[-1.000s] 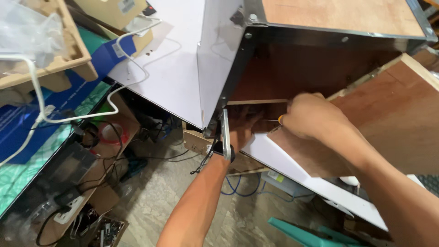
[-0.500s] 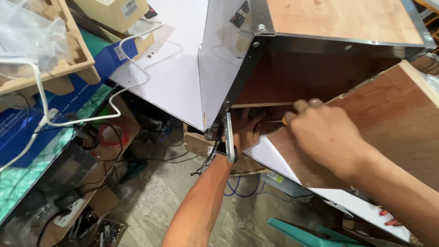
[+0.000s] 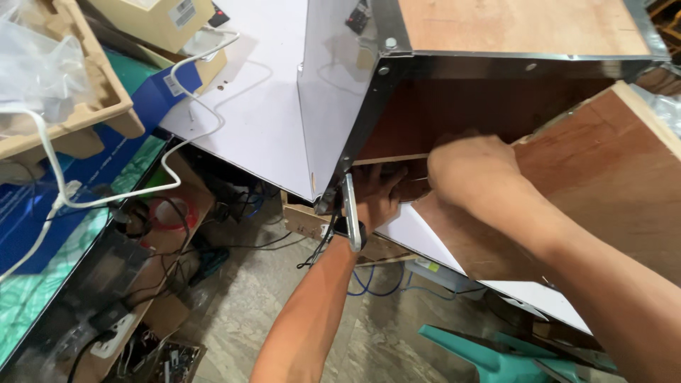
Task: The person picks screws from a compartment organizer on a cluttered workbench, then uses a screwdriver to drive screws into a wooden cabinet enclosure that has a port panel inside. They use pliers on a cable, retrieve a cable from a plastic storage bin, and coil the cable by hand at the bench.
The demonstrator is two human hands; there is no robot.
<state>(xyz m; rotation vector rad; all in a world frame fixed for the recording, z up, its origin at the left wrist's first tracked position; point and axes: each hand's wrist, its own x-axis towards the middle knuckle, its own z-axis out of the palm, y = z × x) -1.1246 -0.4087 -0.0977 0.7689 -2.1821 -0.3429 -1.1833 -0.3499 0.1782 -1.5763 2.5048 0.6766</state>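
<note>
A plywood box (image 3: pixel 525 25) with black metal edging and a dark open inside lies tilted in front of me. My left hand (image 3: pixel 379 195) reaches up from below into the opening, fingers spread flat against the wood under a thin inner board (image 3: pixel 390 159). It wears a dark wrist band, and a metal strip (image 3: pixel 350 213) hangs by the wrist. My right hand (image 3: pixel 472 170) comes in from the right with its fingers curled inward, close to the left hand's fingertips. Whatever is in those fingers is hidden. A brown plywood panel (image 3: pixel 603 177) slopes beneath my right forearm.
A white board (image 3: pixel 262 113) leans left of the box. A white cable (image 3: pixel 177 92) runs across a blue carton and a pulp tray (image 3: pixel 92 106). Tangled wires, a power strip (image 3: pixel 113 333) and cardboard cover the stone floor. A teal stool (image 3: pixel 496 354) stands at lower right.
My right hand has shifted slightly up and left, closer to the left hand. A thin rod seen between the hands a second ago is now covered. The left hand has stayed put.
</note>
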